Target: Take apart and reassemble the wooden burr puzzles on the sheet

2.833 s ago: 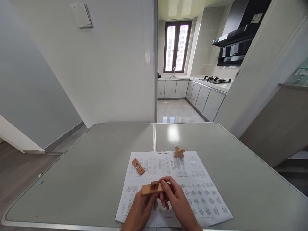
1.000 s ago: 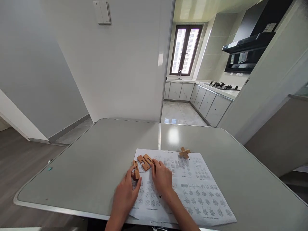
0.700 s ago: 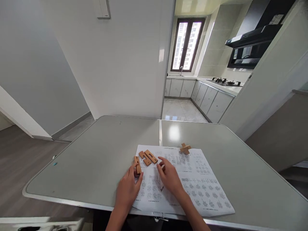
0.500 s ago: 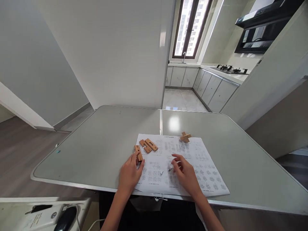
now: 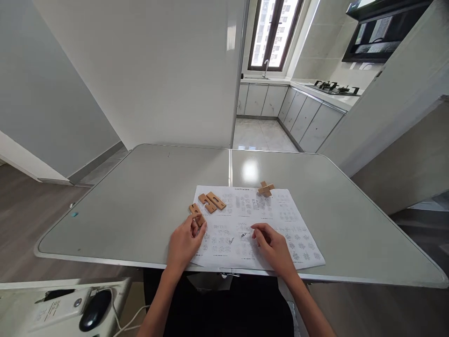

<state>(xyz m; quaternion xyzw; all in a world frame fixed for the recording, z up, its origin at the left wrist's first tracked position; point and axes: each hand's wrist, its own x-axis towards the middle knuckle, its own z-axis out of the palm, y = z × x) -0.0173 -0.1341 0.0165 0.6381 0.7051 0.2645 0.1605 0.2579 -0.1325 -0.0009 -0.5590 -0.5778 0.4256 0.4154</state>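
Note:
My left hand (image 5: 183, 241) rests at the left edge of a printed instruction sheet (image 5: 242, 220). Its thumb and fingers close around the near end of a wooden puzzle piece (image 5: 193, 209), which lies slanted. Just beyond are two more flat wooden pieces side by side: a notched piece (image 5: 209, 206) and a slotted piece (image 5: 216, 200). Over the right half of the sheet hovers or rests my right hand (image 5: 275, 248); its fingers are loosely curled, a small gap shows between thumb and forefinger, and nothing is visible in it. A cross-shaped wooden puzzle (image 5: 266, 189) stands at the sheet's far edge.
The grey-green table (image 5: 122, 206) has a seam down its middle and a metal rim. A small blue bit (image 5: 74, 214) lies near its left edge. At the lower left, a lower surface holds a black computer mouse (image 5: 95, 310), a white box (image 5: 58, 311) and cables.
The camera view has tilted down slightly. My left hand has turned the wooden piece, so its far end points more to the left. My right hand stays almost in place over the sheet.

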